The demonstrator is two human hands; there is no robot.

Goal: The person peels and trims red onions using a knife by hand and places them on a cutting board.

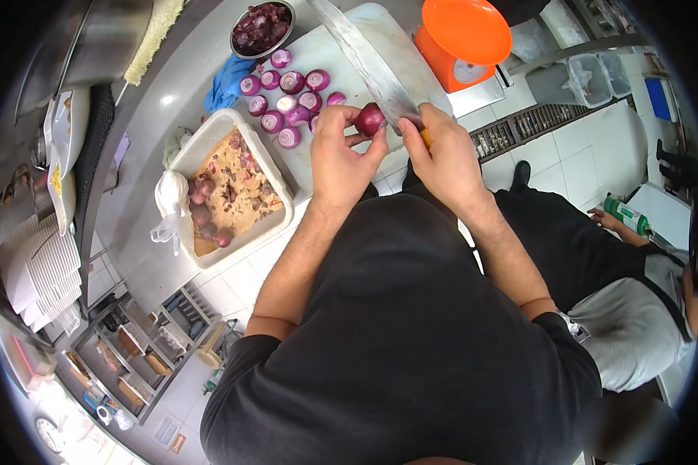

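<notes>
Between the thumb and fingers of my left hand (343, 159) is a red onion (370, 119), held up over the near edge of a white cutting board (357, 46). My right hand (444, 159) grips a large knife (368, 66) by its yellow handle, with the broad blade pointing up and to the left. The blade's heel lies close beside the onion; whether it touches I cannot tell. Several trimmed onions (291, 82) sit grouped on the board left of my hands. A metal bowl (290, 31) of dark onion pieces (262, 29) stands at the board's far left corner.
A white plastic basket (285, 203) with whole onions (202, 217) and loose skins stands at the left. Beside the board are a blue cloth (231, 80) and an orange scale (464, 35). Another person (628, 310) is close on the right, holding a green bottle (627, 215).
</notes>
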